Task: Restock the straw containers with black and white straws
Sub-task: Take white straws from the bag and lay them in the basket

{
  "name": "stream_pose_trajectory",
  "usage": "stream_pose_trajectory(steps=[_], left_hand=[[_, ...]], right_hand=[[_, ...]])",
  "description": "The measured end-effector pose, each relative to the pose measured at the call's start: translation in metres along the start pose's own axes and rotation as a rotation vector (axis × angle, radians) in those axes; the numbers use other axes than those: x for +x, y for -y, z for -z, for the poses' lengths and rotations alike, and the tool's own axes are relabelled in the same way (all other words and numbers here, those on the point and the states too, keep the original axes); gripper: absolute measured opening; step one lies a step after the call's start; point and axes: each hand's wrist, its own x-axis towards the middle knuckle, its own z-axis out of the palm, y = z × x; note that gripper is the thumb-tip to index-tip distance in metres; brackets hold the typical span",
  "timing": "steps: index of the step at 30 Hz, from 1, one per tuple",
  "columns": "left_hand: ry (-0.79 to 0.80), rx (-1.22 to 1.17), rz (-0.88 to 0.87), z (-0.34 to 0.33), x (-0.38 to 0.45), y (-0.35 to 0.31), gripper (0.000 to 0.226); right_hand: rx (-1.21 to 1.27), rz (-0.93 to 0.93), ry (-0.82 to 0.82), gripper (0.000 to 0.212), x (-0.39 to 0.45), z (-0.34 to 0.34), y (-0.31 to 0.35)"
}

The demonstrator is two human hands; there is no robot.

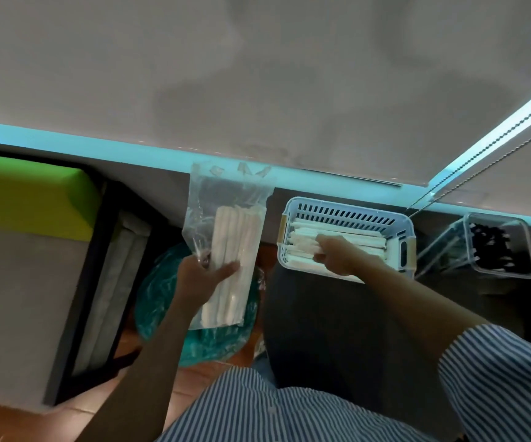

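Striped shirt sleeves (pixel 496 378) and forearms are seen nearest the lens, with the hands reached forward from them. The left hand (pixel 198 275) is curled round the lower part of a clear plastic bag (pixel 222 224), thumb laid across the front; a bundle of white straws (pixel 232 266) is held inside it, filling roughly the lower half, the top of the bag slack and apparently opened. The right hand (pixel 334 253) is set down into the white slotted basket (pixel 347 237), fingers curled on a small bunch of wrapped white straws there; whether these are being gripped or just pressed flat cannot be told. The basket is judged well filled already, straws laid lengthwise in layers. Just to the right, a clear lidded container (pixel 500 244) is seen with black straws (pixel 490 247) inside, looking near full, though its depth is hidden. Judgement: white restock is mid-way, with a fair quantity left in the bag to be transferred; black side looks done or nearly so. Basket and container are carried on a dark desk edge (pixel 321 314) under a window blind (pixel 257 74). A teal net-like item (pixel 162 301) lies below the bag, and a green cushion (pixel 28 193) is seen at far left.
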Motion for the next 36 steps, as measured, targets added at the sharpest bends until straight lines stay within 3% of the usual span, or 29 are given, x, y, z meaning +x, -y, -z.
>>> stream_pose_trajectory(steps=[4, 23, 30, 34, 36], left_hand=[[0.033, 0.001, 0.012, 0.001, 0.0, 0.01, 0.026], [0.174, 0.003, 0.036, -0.006, -0.015, 0.021, 0.047], [0.209, -0.047, 0.047, -0.004, -0.021, 0.021, 0.049], [0.256, -0.089, 0.044, -0.009, -0.024, 0.01, 0.04], [0.263, -0.1, 0.038, -0.014, -0.023, 0.002, 0.038]], right_hand=[[-0.046, -0.026, 0.033, 0.018, 0.009, -0.022, -0.01], [-0.019, 0.025, -0.176, 0.004, 0.042, -0.01, -0.011], [0.029, 0.039, -0.363, 0.033, 0.039, -0.006, -0.007], [0.301, 0.045, -0.546, 0.023, 0.021, 0.004, 0.011], [0.542, 0.06, -0.504, 0.02, 0.006, 0.014, 0.03]])
